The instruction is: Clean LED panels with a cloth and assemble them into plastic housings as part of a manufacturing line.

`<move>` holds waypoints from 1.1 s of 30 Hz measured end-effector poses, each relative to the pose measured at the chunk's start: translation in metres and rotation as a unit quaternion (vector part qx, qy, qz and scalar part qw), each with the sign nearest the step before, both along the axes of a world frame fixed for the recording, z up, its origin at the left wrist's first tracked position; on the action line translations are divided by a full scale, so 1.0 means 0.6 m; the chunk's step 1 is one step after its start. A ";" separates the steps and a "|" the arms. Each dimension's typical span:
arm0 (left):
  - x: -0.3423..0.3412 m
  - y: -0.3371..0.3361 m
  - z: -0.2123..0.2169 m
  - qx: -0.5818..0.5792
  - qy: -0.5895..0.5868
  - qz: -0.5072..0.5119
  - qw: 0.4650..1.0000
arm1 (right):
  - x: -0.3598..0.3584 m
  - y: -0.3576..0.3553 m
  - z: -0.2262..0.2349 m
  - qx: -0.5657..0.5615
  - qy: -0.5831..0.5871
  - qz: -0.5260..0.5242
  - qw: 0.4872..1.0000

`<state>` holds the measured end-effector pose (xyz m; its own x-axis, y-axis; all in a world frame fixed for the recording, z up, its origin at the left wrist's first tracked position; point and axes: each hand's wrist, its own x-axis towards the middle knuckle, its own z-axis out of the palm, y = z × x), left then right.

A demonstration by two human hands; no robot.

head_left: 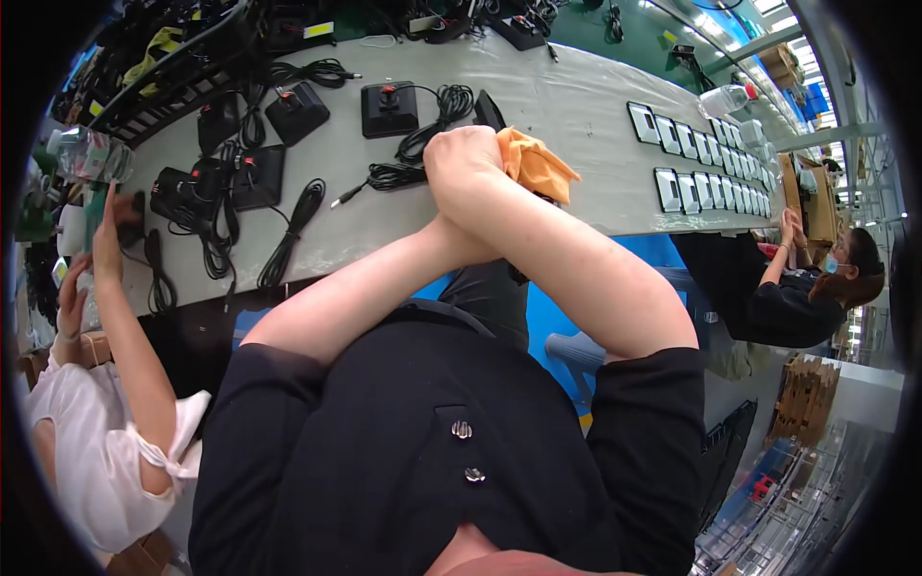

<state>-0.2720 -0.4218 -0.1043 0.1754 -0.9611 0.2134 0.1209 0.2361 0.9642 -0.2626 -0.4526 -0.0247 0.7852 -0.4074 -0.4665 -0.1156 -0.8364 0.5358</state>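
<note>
My right forearm crosses over my left one above the near edge of the table. My right hand [465,161] is closed, its fingers curled around an orange cloth [540,171] that sticks out to the right. Below it, my left hand [469,246] passes under the right forearm, so its fingers are hidden. The edge of a black flat piece [489,110] shows just beyond my right hand; I cannot tell whether either hand touches it. A coiled black cable [396,176] lies left of my right hand, close to a black square base with a red-topped stub [389,108].
More black bases [298,113] and coiled cables [293,235] cover the table's left side. Rows of white-and-black rectangular parts [680,136] lie on the right, near a clear bottle [727,100]. One co-worker's arm [134,336] reaches in at left; another person [807,293] sits at far right.
</note>
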 end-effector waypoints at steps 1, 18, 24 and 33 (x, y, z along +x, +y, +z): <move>0.002 0.006 0.013 -0.007 -0.025 0.011 1.000 | 0.007 0.001 0.017 0.005 -0.016 -0.035 0.999; 0.020 0.021 0.019 -0.032 -0.569 0.083 0.818 | -0.096 -0.205 0.105 0.414 -0.338 -0.202 0.821; 0.114 0.012 0.056 0.066 -0.642 0.124 0.754 | -0.229 -0.214 0.127 0.713 -0.504 -0.335 0.355; 0.252 0.030 0.076 0.190 -0.668 0.215 0.687 | -0.445 -0.251 0.070 0.843 -0.498 -0.196 0.054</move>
<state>-0.1209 -0.4037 -0.0588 0.3530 -0.9122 0.2081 -0.9332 -0.3271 0.1491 -0.5299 -0.6031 0.0172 0.8484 -0.5208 0.0950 0.4292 0.5716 -0.6993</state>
